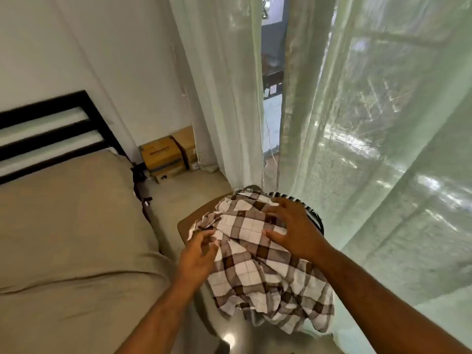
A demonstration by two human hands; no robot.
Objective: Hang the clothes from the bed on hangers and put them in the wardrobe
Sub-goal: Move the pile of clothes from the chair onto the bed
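Nearest: left hand [200, 251] at the left edge of the checked shirt [255, 251], fingers loosely curled against the cloth; pinching or merely touching, impossible to tell. Right hand [293, 226] splayed flat atop the shirt, grasping nothing. Shirt heaped over a brown stool [185, 223], off the bed [71, 226], with cloth spilling past the stool's near edge. Narrow strip of floor [184, 190] between bed edge and stool. Curtain [383, 175] just beside the heap on the right. Cardboard boxes [163, 157] in the far corner.

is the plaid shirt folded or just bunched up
Bunched up. The plaid shirt lies in a crumpled heap, its lower part drooping off the brown seat, with the left hand and right hand on it.
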